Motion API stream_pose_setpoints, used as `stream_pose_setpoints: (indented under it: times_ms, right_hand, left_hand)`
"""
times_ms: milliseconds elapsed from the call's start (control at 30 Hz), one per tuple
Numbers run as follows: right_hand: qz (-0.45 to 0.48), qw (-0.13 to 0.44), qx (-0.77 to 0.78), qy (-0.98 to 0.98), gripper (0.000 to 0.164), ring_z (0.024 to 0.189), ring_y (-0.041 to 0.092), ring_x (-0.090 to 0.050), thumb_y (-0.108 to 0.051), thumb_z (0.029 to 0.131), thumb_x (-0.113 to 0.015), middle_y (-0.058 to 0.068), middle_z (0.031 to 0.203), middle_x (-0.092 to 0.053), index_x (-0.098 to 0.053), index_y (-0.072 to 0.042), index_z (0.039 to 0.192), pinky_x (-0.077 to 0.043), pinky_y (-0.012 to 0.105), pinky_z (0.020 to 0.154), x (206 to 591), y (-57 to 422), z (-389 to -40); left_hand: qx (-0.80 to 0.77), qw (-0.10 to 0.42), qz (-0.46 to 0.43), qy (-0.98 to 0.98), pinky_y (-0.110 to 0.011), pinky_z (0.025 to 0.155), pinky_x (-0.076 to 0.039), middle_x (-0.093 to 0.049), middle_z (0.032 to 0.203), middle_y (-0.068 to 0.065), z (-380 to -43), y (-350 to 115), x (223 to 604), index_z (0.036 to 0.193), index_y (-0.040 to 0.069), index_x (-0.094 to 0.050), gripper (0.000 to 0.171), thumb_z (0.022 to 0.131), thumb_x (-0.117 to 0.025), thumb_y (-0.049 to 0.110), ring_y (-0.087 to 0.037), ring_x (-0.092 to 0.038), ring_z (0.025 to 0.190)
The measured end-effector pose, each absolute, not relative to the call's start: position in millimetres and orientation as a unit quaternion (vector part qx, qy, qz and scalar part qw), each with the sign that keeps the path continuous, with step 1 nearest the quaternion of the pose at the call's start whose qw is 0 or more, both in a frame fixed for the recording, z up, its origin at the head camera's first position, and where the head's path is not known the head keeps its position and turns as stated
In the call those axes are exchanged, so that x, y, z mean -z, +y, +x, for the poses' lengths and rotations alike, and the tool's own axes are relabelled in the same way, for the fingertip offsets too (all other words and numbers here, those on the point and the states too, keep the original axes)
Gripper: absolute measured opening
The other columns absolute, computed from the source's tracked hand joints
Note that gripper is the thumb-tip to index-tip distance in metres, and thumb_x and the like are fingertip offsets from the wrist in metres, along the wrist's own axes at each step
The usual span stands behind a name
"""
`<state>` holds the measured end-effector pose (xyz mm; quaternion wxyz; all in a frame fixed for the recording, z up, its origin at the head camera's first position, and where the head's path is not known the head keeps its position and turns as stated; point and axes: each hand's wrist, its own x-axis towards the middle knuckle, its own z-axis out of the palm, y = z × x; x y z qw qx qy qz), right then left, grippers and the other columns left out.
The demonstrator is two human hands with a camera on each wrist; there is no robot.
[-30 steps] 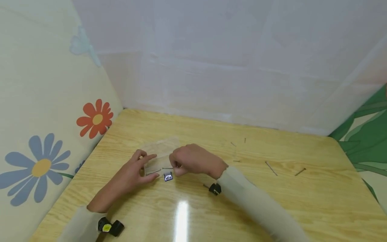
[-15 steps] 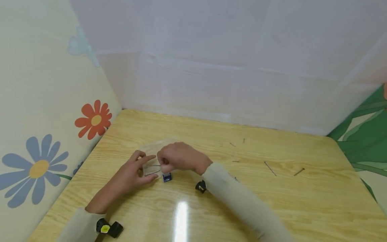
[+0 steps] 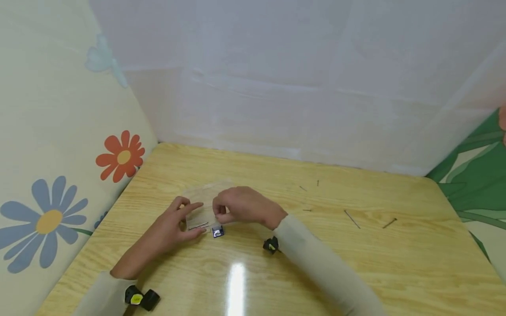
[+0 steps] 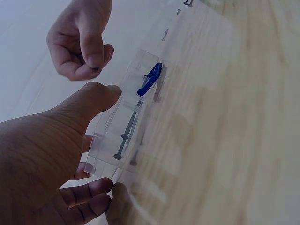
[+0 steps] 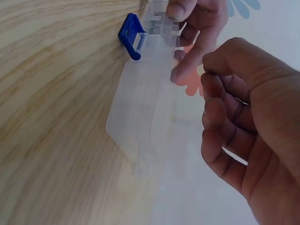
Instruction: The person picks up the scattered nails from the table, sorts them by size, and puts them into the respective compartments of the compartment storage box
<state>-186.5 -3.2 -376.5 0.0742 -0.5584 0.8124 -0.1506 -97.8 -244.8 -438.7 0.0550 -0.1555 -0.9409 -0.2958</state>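
Observation:
A clear plastic box (image 3: pixel 206 215) with its lid (image 5: pixel 138 98) folded back lies on the table. My left hand (image 3: pixel 170 226) grips it between thumb and fingers at its left end. A blue latch (image 4: pixel 151 80) stands out from the box's front edge. Nails (image 4: pixel 125 133) lie side by side in the compartment between the left thumb and fingers. My right hand (image 3: pixel 247 205) hovers over the right part of the box, its fingers loosely curled. Nothing shows between those fingers in the right wrist view.
Loose nails lie on the wooden table (image 3: pixel 316 272) to the right: a long nail (image 3: pixel 352 218), another nail (image 3: pixel 389 223) and several small ones farther back, among them a short nail (image 3: pixel 307 210). A white sheet (image 3: pixel 296 87) hangs behind the table; a flowered panel (image 3: pixel 31 131) borders the left.
My right hand carried a nail leftward to the box's left compartment, let go of it beside another nail, and moved back slightly right. The left hand has stayed on the box.

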Motion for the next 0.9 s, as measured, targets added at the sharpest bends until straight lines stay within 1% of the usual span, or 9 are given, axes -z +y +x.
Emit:
stream_pose_setpoints:
  times_ms: [167, 333, 433, 700, 900]
  right_hand:
    - [-0.542, 0.072, 0.143, 0.825, 0.013, 0.076, 0.001, -0.053, -0.015, 0.099, -0.065, -0.016, 0.084, -0.058, -0.066, -0.024, 0.089, -0.044, 0.021, 0.071, 371, 16, -184]
    - [-0.525, 0.09, 0.133, 0.835, 0.012, 0.077, 0.0, -0.055, -0.017, 0.099, -0.065, -0.018, 0.086, -0.059, -0.069, -0.025, 0.091, -0.046, 0.023, 0.073, 371, 36, -178]
    - [-0.514, 0.102, 0.128, 0.842, 0.012, 0.076, 0.0, -0.055, -0.017, 0.099, -0.065, -0.018, 0.086, -0.059, -0.071, -0.024, 0.092, -0.047, 0.023, 0.072, 375, 50, -172]
    - [-0.518, 0.085, 0.103, 0.845, 0.008, 0.075, -0.002, -0.055, -0.018, 0.098, -0.068, -0.015, 0.086, -0.062, -0.073, -0.022, 0.093, -0.048, 0.02, 0.071, 391, 83, -152]
    - [-0.509, 0.076, 0.095, 0.852, 0.005, 0.074, -0.003, -0.054, -0.017, 0.093, -0.072, -0.014, 0.086, -0.062, -0.073, -0.021, 0.092, -0.049, 0.02, 0.071, 398, 103, -141]
  left_hand:
    - [0.294, 0.057, -0.154, -0.942, -0.029, 0.065, -0.043, -0.046, 0.117, -0.008, -99, -244, 439, 0.137, 0.007, -0.065, 0.062, 0.084, -0.088, 0.03, -0.014, -0.048, 0.081]
    - [0.295, 0.062, -0.154, -0.941, -0.028, 0.066, -0.044, -0.046, 0.118, -0.008, -100, -244, 438, 0.137, 0.007, -0.065, 0.064, 0.083, -0.089, 0.032, -0.013, -0.049, 0.081]
    - [0.296, 0.057, -0.153, -0.941, -0.029, 0.067, -0.044, -0.046, 0.119, -0.008, -100, -244, 437, 0.138, 0.008, -0.065, 0.064, 0.084, -0.088, 0.033, -0.014, -0.049, 0.082]
    - [0.3, 0.043, -0.15, -0.941, -0.029, 0.067, -0.044, -0.046, 0.118, -0.008, -101, -246, 438, 0.138, 0.007, -0.064, 0.065, 0.084, -0.088, 0.033, -0.015, -0.049, 0.083]
    - [0.3, 0.037, -0.149, -0.942, -0.03, 0.068, -0.045, -0.045, 0.118, -0.008, -101, -246, 442, 0.139, 0.008, -0.064, 0.066, 0.083, -0.088, 0.034, -0.016, -0.049, 0.084]
